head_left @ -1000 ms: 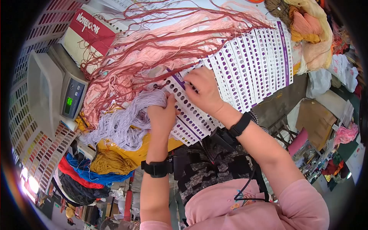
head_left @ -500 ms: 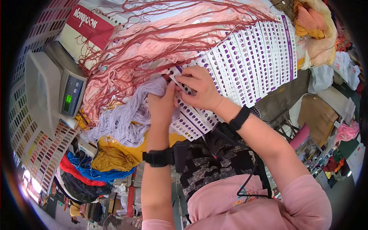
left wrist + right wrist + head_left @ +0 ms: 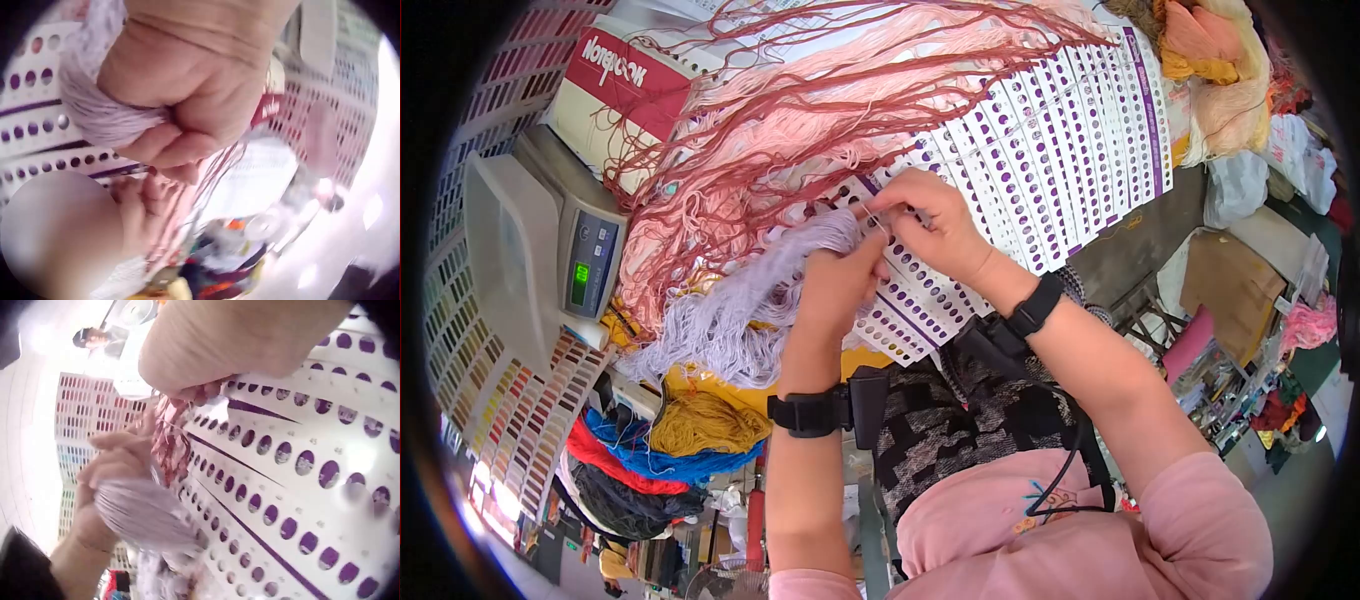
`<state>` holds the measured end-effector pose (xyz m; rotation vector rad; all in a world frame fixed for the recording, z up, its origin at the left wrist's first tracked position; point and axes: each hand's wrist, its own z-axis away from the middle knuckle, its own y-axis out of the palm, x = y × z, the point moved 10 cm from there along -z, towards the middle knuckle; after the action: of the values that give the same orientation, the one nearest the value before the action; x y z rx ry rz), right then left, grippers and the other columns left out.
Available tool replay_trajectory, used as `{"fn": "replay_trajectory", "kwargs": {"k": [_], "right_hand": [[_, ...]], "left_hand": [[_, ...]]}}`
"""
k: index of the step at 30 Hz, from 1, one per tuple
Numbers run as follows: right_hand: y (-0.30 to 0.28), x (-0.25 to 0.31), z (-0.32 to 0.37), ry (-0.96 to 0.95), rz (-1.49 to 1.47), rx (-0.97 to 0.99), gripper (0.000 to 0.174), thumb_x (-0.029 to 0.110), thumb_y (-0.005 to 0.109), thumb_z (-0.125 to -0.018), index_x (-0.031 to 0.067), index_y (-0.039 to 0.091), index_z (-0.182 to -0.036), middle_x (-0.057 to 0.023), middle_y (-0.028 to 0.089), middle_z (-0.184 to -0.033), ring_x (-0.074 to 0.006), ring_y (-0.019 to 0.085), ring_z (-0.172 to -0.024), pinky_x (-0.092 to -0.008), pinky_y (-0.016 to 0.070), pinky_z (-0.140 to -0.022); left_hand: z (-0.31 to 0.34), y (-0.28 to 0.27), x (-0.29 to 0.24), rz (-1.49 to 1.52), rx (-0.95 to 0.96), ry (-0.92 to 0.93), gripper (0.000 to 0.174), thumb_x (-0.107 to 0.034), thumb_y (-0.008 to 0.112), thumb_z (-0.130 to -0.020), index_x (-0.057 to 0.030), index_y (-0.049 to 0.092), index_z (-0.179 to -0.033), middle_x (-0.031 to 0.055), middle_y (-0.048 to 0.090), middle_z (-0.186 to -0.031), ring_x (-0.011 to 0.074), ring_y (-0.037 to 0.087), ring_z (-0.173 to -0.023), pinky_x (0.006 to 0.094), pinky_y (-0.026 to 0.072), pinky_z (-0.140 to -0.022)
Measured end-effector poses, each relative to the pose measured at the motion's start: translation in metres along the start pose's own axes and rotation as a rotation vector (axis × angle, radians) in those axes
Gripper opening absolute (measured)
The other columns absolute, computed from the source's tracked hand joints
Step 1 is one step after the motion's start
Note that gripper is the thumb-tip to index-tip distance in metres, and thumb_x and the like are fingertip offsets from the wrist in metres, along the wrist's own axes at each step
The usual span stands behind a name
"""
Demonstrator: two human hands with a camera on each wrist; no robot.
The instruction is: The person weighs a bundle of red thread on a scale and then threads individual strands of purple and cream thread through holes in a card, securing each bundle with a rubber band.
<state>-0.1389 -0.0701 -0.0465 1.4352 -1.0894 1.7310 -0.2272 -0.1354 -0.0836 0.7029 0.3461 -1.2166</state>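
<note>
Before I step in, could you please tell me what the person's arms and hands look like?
The left hand and right hand wear no gloves. The left wrist strap and right wrist strap are black, each with a black box beside it. The sleeves are short and pink. A thin black cable runs near the right arm.

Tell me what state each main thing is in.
Lilac yarn, bunched, partly gripped, otherwise loose
Left hand, curled round that yarn
Right hand, pinching a pale thread
Scale, on, display lit green
Sample cards, fanned out, overlapping
Pink and red yarn, spread loosely
Notebook, apparently closed
</note>
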Motion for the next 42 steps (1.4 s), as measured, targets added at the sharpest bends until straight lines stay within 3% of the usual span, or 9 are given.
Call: {"fn": "replay_trajectory", "kwargs": {"k": [4, 6, 10, 13, 15, 16, 24, 40, 42], "right_hand": [[0.005, 0.016, -0.001, -0.17, 0.283, 0.011, 0.033, 0.009, 0.058, -0.06, 0.0064, 0.053, -0.092, -0.0098, 0.052, -0.087, -0.0258, 0.048, -0.084, -0.034, 0.0365, -0.073], [0.007, 0.013, 0.0, -0.141, 0.309, 0.038, 0.034, 0.01, 0.058, -0.06, 0.0067, 0.052, -0.094, -0.0095, 0.052, -0.088, -0.0257, 0.048, -0.086, -0.0344, 0.0354, -0.074], [0.01, 0.015, 0.0, -0.135, 0.332, 0.028, 0.037, 0.008, 0.058, -0.059, 0.0074, 0.052, -0.095, -0.009, 0.051, -0.088, -0.0253, 0.047, -0.086, -0.0352, 0.034, -0.075], [0.007, 0.019, 0.001, -0.146, 0.313, 0.009, 0.033, 0.006, 0.057, -0.06, 0.0082, 0.051, -0.093, -0.0084, 0.05, -0.087, -0.0254, 0.047, -0.087, -0.0345, 0.0346, -0.075], [0.004, 0.021, 0.001, -0.147, 0.283, -0.027, 0.032, 0.004, 0.056, -0.061, 0.0086, 0.051, -0.092, -0.0081, 0.05, -0.087, -0.0258, 0.047, -0.087, -0.0344, 0.035, -0.075], [-0.002, 0.033, 0.002, -0.19, 0.278, -0.095, 0.023, 0.003, 0.057, -0.063, 0.0076, 0.053, -0.085, -0.0074, 0.051, -0.08, -0.023, 0.05, -0.079, -0.0312, 0.0394, -0.068], [0.071, 0.027, 0.033, 0.53, -0.567, 0.315, 0.01, 0.001, 0.058, -0.071, -0.0044, 0.057, -0.08, -0.0047, 0.057, -0.075, -0.0053, 0.049, -0.062, -0.0184, 0.0392, -0.052], [0.048, 0.032, 0.033, 0.53, -1.131, 0.076, 0.006, 0.005, 0.05, -0.072, 0.0016, 0.055, -0.07, -0.0089, 0.056, -0.089, -0.0056, 0.048, -0.055, -0.0188, 0.0392, -0.043], [0.022, 0.055, 0.03, 0.575, -1.479, 0.08, 0.009, 0.01, 0.048, -0.076, 0.0037, 0.053, -0.078, -0.0091, 0.053, -0.085, -0.0081, 0.044, -0.048, -0.0192, 0.038, -0.042]], "left_hand": [[0.061, -0.06, -0.058, -0.693, -0.178, 0.112, 0.015, -0.017, 0.056, -0.075, -0.0051, 0.056, -0.085, 0.0035, 0.055, -0.085, 0.0059, 0.051, -0.063, 0.0193, 0.0403, -0.045], [0.134, -0.169, -0.063, 0.47, -0.405, 0.215, 0.012, -0.009, 0.044, -0.081, -0.0026, 0.051, -0.088, -0.0008, 0.051, -0.069, 0.0003, 0.042, -0.048, 0.0146, 0.0379, -0.045], [0.231, -0.288, -0.061, 0.434, -0.877, 0.378, 0.026, -0.005, 0.046, -0.08, 0.0005, 0.048, -0.105, -0.0066, 0.038, -0.055, -0.0022, 0.031, -0.038, 0.0148, 0.0323, -0.038], [0.182, -0.152, -0.052, 0.582, -0.292, 0.208, 0.028, -0.009, 0.049, -0.08, 0.0018, 0.047, -0.106, -0.0069, 0.039, -0.056, -0.0016, 0.029, -0.036, 0.0141, 0.0271, -0.038], [0.153, -0.106, -0.022, 0.375, -0.479, 0.045, 0.027, -0.016, 0.05, -0.082, 0.0016, 0.049, -0.102, -0.0013, 0.047, -0.065, 0.0044, 0.039, -0.047, 0.0158, 0.0297, -0.041], [0.126, -0.075, -0.017, 0.538, -0.204, 0.055, 0.031, -0.02, 0.047, -0.084, 0.0028, 0.047, -0.105, 0.0045, 0.053, -0.078, 0.0116, 0.05, -0.066, 0.0218, 0.04, -0.052], [0.068, -0.005, -0.017, 0.612, 0.004, 0.075, 0.052, -0.035, 0.024, -0.089, 0.0073, 0.034, -0.117, 0.0182, 0.04, -0.118, 0.0256, 0.04, -0.109, 0.0383, 0.034, -0.09], [0.074, -0.029, 0.007, 0.718, -0.295, 0.046, 0.014, -0.011, 0.045, -0.084, 0.0004, 0.052, -0.088, 0.0114, 0.054, -0.09, 0.0175, 0.054, -0.078, 0.0302, 0.0485, -0.063], [0.086, -0.049, -0.006, 1.41, 0.18, 0.115, 0.008, -0.007, 0.045, -0.083, -0.0013, 0.049, -0.085, 0.0053, 0.051, -0.077, 0.0111, 0.051, -0.065, 0.0222, 0.0448, -0.055]]}}
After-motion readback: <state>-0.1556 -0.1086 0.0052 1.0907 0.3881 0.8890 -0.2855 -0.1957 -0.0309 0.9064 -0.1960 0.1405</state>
